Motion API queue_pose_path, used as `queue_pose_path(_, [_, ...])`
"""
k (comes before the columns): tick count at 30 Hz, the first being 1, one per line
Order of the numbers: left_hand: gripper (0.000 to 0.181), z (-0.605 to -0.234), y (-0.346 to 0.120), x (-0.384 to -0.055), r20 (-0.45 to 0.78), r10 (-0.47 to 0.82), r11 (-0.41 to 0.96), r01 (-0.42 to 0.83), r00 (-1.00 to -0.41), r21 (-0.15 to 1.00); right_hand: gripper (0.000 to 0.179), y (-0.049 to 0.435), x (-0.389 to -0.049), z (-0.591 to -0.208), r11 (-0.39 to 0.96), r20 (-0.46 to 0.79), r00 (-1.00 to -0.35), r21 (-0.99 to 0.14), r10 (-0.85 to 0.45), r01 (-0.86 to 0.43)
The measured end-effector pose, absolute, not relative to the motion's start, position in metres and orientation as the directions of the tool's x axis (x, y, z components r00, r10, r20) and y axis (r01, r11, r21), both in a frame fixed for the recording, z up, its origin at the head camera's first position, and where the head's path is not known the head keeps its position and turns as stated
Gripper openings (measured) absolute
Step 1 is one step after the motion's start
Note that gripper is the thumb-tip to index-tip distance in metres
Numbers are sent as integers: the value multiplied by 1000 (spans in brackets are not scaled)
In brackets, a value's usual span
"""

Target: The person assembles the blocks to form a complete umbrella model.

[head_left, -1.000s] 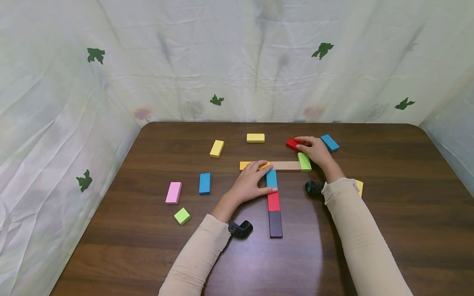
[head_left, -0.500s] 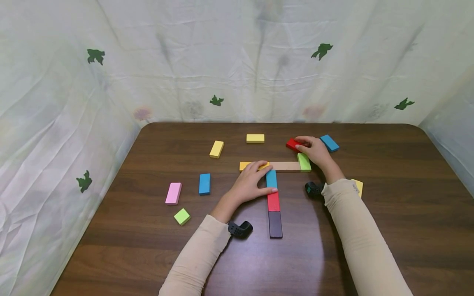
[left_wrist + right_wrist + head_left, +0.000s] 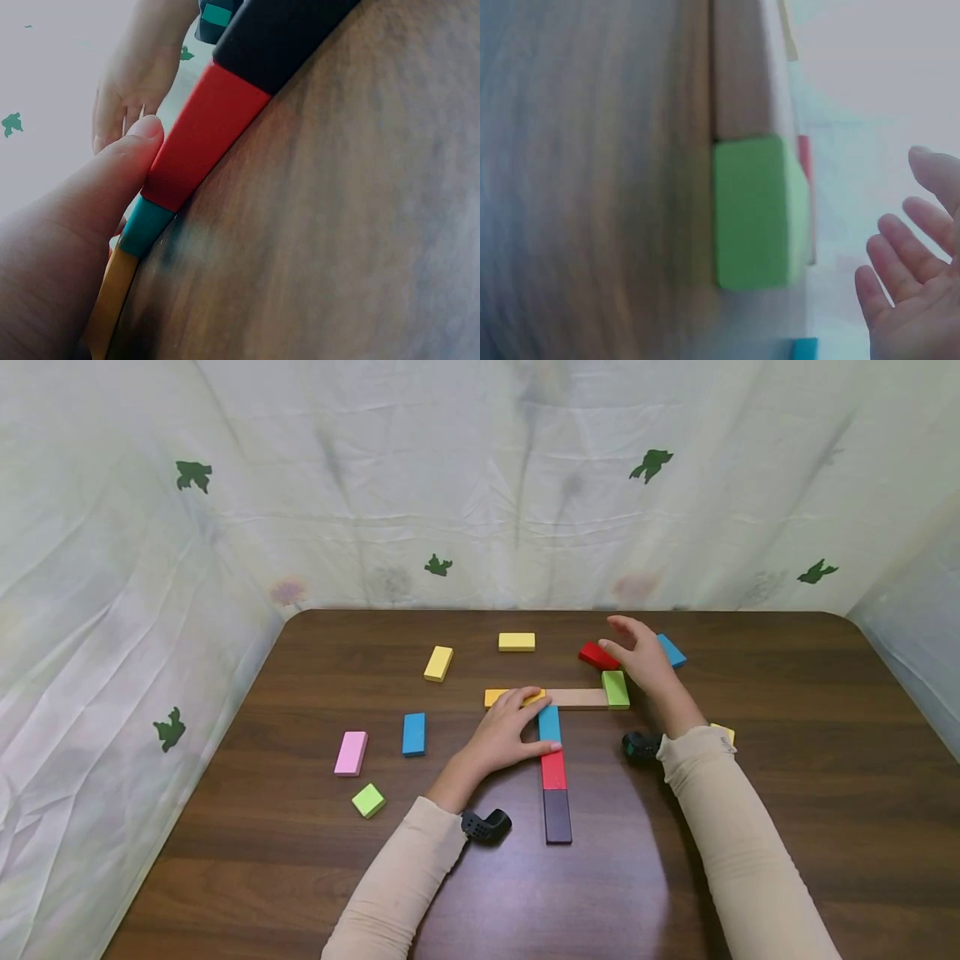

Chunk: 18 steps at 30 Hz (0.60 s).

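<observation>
On the table, several wooden blocks form a T. Its bar has an orange block, a pale pinkish block and a green block at the right end. The stem runs from a blue block through a red block to a black block. My left hand rests with spread fingers over the orange block, its thumb by the blue-red joint. My right hand hovers with loose fingers, holding nothing, beside a slanted red block just behind the green one.
Loose blocks lie around: a yellow block, another yellow block, a blue block, a pink block and a small lime block. A blue block and a partly hidden yellow block lie right.
My right hand has let go of the slanted red block and lifted slightly up and right, its fingers spreading. The left hand and the blocks stay as they were.
</observation>
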<state>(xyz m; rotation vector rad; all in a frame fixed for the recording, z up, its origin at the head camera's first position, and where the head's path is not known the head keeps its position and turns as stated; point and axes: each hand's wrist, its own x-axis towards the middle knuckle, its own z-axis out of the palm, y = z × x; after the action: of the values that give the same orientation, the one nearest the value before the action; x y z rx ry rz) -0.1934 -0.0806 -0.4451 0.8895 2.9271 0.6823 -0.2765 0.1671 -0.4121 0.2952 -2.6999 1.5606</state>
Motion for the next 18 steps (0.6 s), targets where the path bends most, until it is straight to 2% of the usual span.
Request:
queue_pose_path(6, [73,-446,-80,-194,119,529,747,528,-840,404,57,180,-272,-405,506,159,-977,-837,-142,-210])
queue_pose_path(18, [74,-447,-81,-194,111,527,754,524,-843,397,61,214,-268,-421,549,154,-988,-824,-18,-139])
